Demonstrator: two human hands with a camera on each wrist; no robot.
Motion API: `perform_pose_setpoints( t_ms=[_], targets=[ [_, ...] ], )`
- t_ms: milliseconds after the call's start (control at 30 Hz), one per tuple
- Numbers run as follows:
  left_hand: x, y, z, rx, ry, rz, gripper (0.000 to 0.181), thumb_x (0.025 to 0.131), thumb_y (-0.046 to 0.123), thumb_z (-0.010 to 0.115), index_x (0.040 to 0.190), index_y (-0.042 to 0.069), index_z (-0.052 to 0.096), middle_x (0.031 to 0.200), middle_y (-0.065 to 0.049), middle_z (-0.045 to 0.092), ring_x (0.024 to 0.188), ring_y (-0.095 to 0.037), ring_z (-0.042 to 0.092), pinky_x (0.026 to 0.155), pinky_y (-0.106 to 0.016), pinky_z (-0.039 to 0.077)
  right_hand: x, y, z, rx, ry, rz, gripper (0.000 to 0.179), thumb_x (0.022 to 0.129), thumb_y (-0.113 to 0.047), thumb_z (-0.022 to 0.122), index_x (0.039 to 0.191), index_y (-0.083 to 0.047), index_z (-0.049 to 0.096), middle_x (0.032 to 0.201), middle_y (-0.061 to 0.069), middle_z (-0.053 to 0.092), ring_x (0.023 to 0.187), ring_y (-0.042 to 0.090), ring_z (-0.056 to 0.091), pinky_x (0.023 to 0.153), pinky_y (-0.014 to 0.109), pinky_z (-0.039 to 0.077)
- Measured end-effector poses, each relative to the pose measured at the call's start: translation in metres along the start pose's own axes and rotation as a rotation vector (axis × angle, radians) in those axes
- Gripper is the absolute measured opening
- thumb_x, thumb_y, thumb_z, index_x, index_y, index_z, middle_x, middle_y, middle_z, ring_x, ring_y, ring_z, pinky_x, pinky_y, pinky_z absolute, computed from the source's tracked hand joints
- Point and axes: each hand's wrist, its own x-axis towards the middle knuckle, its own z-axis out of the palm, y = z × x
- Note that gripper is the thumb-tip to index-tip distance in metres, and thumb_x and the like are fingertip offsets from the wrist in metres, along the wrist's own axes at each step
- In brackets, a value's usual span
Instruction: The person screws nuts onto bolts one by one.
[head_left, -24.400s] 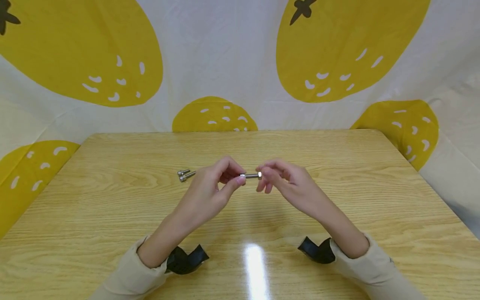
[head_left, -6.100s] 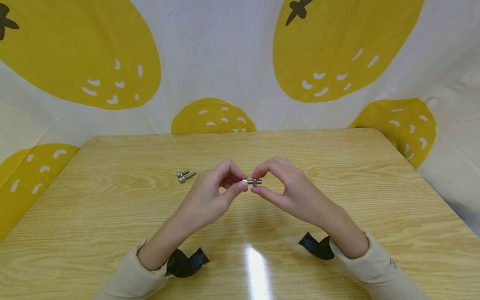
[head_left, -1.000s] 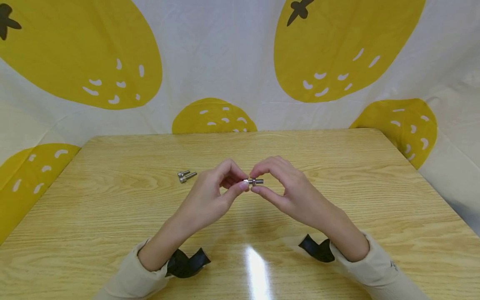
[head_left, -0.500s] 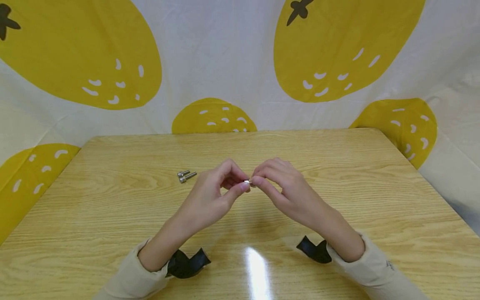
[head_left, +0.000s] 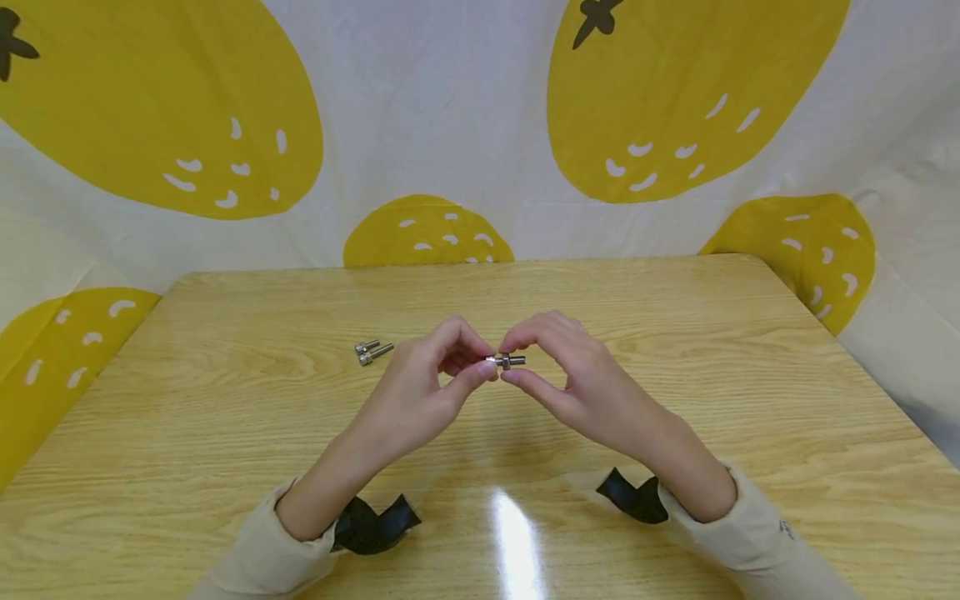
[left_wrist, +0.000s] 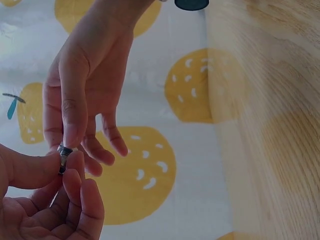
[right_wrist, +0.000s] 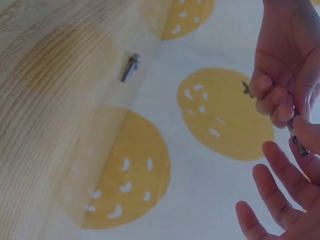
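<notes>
My left hand [head_left: 420,379] pinches the head of a silver bolt [head_left: 519,360] between thumb and forefinger, above the table. The shank points right, level in the head view. A hex nut [head_left: 506,362] sits on the threads close to the bolt head, with the bolt's tip showing past it. My right hand [head_left: 581,371] holds the nut by its edges, index fingertip above and thumb tip below. In the right wrist view the bolt [right_wrist: 302,149] shows between both hands, the right hand's other fingers spread apart. Fingers cover much of it in the left wrist view.
Two more socket-head bolts [head_left: 375,352] lie side by side on the wooden table [head_left: 247,400], left of my left hand. A white cloth with yellow fruit shapes [head_left: 435,167] hangs behind the table. Dark wrist mounts [head_left: 375,525] sit at both cuffs.
Since the first frame the nut has moved from the bolt's end toward its head. Half a second ago my right fingers covered the nut; now thumb and forefinger are spread to its edges.
</notes>
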Motion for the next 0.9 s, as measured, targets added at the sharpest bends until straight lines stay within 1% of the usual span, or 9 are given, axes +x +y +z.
perform_pose_setpoints(
  t_ms=[133, 267, 433, 533, 600, 667, 767, 833, 900],
  targets=[
    [0.0007, -0.0017, -0.0008, -0.008, -0.003, 0.004, 0.012, 0.087, 0.011, 0.064, 0.096, 0.005, 0.059, 0.087, -0.002, 0.067, 0.073, -0.007, 0.061, 0.067, -0.025, 0.052, 0.0000, 0.0004, -0.0001, -0.001, -0.001, 0.001, 0.014, 0.088, -0.012, 0.064, 0.101, -0.009, 0.060, 0.099, -0.002, 0.062, 0.097, 0.013, 0.053, 0.083, 0.029, 0.045],
    [0.0009, -0.0014, -0.0012, -0.013, 0.003, -0.002, 0.012, 0.086, 0.011, 0.065, 0.096, 0.006, 0.060, 0.088, 0.000, 0.067, 0.072, -0.006, 0.061, 0.067, -0.025, 0.052, -0.0013, 0.0005, -0.0003, 0.004, -0.028, 0.039, 0.008, 0.093, -0.017, 0.058, 0.099, -0.012, 0.061, 0.099, -0.004, 0.062, 0.098, 0.012, 0.052, 0.084, 0.030, 0.043],
    [0.0005, -0.0002, -0.0010, -0.016, 0.008, -0.013, 0.010, 0.085, 0.012, 0.066, 0.093, 0.008, 0.061, 0.086, 0.001, 0.069, 0.070, -0.006, 0.061, 0.064, -0.024, 0.051, -0.0026, -0.0014, -0.0012, -0.033, -0.075, 0.127, 0.017, 0.097, -0.017, 0.049, 0.095, -0.013, 0.065, 0.100, -0.004, 0.063, 0.099, 0.012, 0.051, 0.085, 0.032, 0.041],
    [-0.0002, -0.0005, -0.0010, -0.021, 0.010, -0.013, 0.011, 0.085, 0.011, 0.066, 0.093, 0.007, 0.061, 0.087, 0.000, 0.069, 0.071, -0.006, 0.061, 0.064, -0.024, 0.052, -0.0029, -0.0028, -0.0025, -0.036, -0.102, 0.178, 0.018, 0.097, -0.020, 0.049, 0.101, -0.014, 0.065, 0.105, -0.004, 0.063, 0.102, 0.012, 0.050, 0.086, 0.033, 0.042],
    [-0.0003, -0.0010, -0.0012, -0.020, 0.015, -0.016, 0.011, 0.085, 0.010, 0.066, 0.094, 0.006, 0.061, 0.088, -0.001, 0.068, 0.071, -0.006, 0.062, 0.065, -0.024, 0.052, -0.0029, -0.0036, -0.0037, -0.025, -0.112, 0.188, 0.018, 0.095, -0.022, 0.054, 0.108, -0.013, 0.062, 0.110, -0.003, 0.061, 0.105, 0.013, 0.050, 0.088, 0.034, 0.043],
    [-0.0004, -0.0015, -0.0015, -0.017, 0.018, -0.020, 0.011, 0.085, 0.010, 0.066, 0.094, 0.006, 0.061, 0.088, -0.001, 0.068, 0.072, -0.006, 0.062, 0.065, -0.024, 0.052, -0.0026, -0.0042, -0.0044, -0.009, -0.109, 0.173, 0.026, 0.090, -0.022, 0.062, 0.114, -0.011, 0.057, 0.114, -0.002, 0.059, 0.108, 0.015, 0.050, 0.090, 0.034, 0.044],
    [0.0001, -0.0019, -0.0018, -0.017, 0.018, -0.021, 0.011, 0.085, 0.010, 0.066, 0.094, 0.006, 0.061, 0.088, -0.002, 0.068, 0.072, -0.006, 0.061, 0.065, -0.024, 0.052, -0.0021, -0.0034, -0.0039, -0.010, -0.083, 0.110, 0.035, 0.086, -0.017, 0.067, 0.116, -0.007, 0.053, 0.115, 0.001, 0.057, 0.108, 0.016, 0.051, 0.091, 0.034, 0.044],
    [0.0004, -0.0016, -0.0020, -0.020, 0.019, -0.022, 0.011, 0.085, 0.010, 0.066, 0.094, 0.005, 0.061, 0.088, -0.002, 0.068, 0.071, -0.007, 0.061, 0.065, -0.024, 0.052, -0.0011, -0.0022, -0.0027, -0.001, -0.065, 0.062, 0.033, 0.086, -0.012, 0.067, 0.115, -0.005, 0.052, 0.113, 0.003, 0.057, 0.107, 0.016, 0.052, 0.090, 0.033, 0.045],
    [0.0007, -0.0011, -0.0022, -0.022, 0.018, -0.023, 0.011, 0.085, 0.010, 0.066, 0.093, 0.006, 0.061, 0.087, -0.002, 0.068, 0.071, -0.006, 0.061, 0.064, -0.024, 0.051, -0.0007, -0.0014, -0.0017, 0.014, -0.057, 0.034, 0.028, 0.087, -0.010, 0.065, 0.112, -0.005, 0.052, 0.111, 0.002, 0.057, 0.107, 0.015, 0.051, 0.090, 0.031, 0.044]
  ],
)
